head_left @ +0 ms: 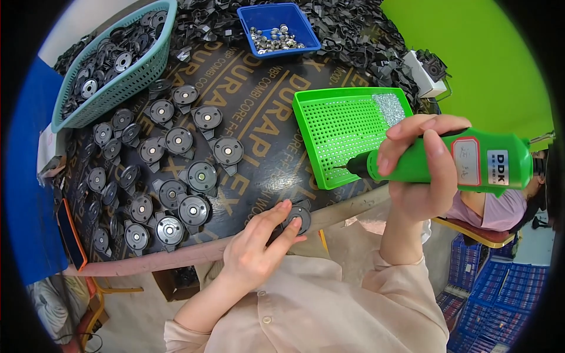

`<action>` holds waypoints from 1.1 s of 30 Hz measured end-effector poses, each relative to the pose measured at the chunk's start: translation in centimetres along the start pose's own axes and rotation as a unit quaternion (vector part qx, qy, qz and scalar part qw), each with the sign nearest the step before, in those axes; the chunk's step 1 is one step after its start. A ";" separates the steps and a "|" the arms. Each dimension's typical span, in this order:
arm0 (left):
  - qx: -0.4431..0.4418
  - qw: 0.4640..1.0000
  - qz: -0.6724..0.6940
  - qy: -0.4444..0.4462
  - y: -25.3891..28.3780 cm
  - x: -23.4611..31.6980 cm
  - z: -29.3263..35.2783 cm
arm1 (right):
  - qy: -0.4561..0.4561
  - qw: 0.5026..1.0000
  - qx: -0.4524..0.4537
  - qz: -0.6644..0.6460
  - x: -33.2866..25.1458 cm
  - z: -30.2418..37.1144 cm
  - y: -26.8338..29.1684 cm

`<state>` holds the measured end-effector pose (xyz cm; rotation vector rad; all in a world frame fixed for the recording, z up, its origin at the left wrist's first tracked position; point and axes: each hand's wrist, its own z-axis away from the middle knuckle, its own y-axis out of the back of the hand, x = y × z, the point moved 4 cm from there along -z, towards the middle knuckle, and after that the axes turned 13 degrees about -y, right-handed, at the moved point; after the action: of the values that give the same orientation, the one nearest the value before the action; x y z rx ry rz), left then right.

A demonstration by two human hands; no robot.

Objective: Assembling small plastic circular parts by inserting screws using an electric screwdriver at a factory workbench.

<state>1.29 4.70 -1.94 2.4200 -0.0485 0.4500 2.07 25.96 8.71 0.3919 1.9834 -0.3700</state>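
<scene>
In my right hand [421,167] is a green electric screwdriver [515,165], lying sideways with its black nose to the left. Its thin bit is over the near edge of a green perforated tray [301,112]; whether it touches the tray cannot be told. Small silvery screws [389,110] are heaped at the tray's far right, with more dotted in its holes. At the table's front edge, my left hand [259,238] holds a round black plastic part [301,219] between thumb and fingers. Several similar round black parts [194,210] with metal centres lie to its left.
A teal basket [120,94] of black parts stands far left. At the back, a blue bin [276,12] holds small metal pieces amid heaped black parts [353,44]. A phone-like orange-edged slab [72,235] lies at the left edge. Another person's sleeve [500,209] shows at right.
</scene>
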 end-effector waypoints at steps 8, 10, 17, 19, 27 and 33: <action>0.003 1.000 0.018 0.009 -0.1 0.0 -0.3 | 0.083 0.992 -0.054 -0.074 -4.6 1.8 -0.7; -0.004 1.000 0.005 -0.007 -0.1 -0.2 -0.2 | 0.046 0.991 -0.113 -0.062 -4.9 3.1 -2.2; -0.021 1.000 -0.014 -0.004 0.5 -0.2 -0.3 | -0.083 0.972 -0.219 -0.032 -3.9 4.3 -4.9; -0.019 1.000 -0.005 -0.006 0.4 0.0 -0.6 | -0.081 0.970 -0.227 -0.018 -4.2 4.3 -5.0; -0.048 0.999 0.002 -0.011 0.6 -0.1 -0.7 | -0.053 0.973 -0.220 -0.044 -3.6 4.6 -5.6; -0.072 0.997 0.008 -0.013 0.9 0.2 -0.9 | -0.029 0.940 -0.339 0.019 -3.9 3.4 -6.7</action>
<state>1.09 4.56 -0.69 2.2852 -0.1088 0.4086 3.54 18.12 11.44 -0.0249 1.9056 0.3289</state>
